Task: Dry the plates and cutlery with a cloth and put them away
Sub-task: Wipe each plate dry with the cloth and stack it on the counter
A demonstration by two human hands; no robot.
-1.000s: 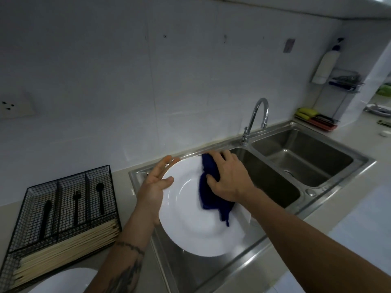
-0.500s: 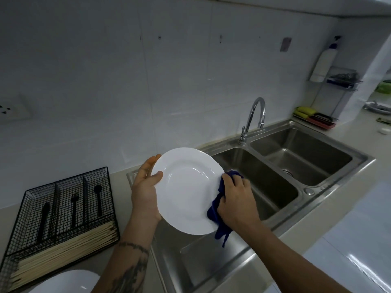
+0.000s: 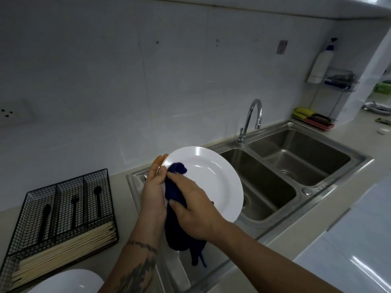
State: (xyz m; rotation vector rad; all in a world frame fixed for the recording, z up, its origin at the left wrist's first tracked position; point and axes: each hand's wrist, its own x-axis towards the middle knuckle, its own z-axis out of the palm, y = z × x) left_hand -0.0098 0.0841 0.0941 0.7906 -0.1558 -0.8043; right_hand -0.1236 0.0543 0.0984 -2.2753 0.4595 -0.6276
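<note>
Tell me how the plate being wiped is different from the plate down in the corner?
The held plate is up over the sink, tilted; the corner plate lies flat by the cutlery basket. The left hand grips the held plate's rim while the right hand presses a blue cloth on it; nothing touches the corner plate. The held plate shows nearly whole; the corner one is cut off. Both are white.

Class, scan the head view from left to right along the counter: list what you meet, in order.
Wall socket → black wire cutlery basket → left hand → white plate → tap → right sink basin → sponge tray.
</note>
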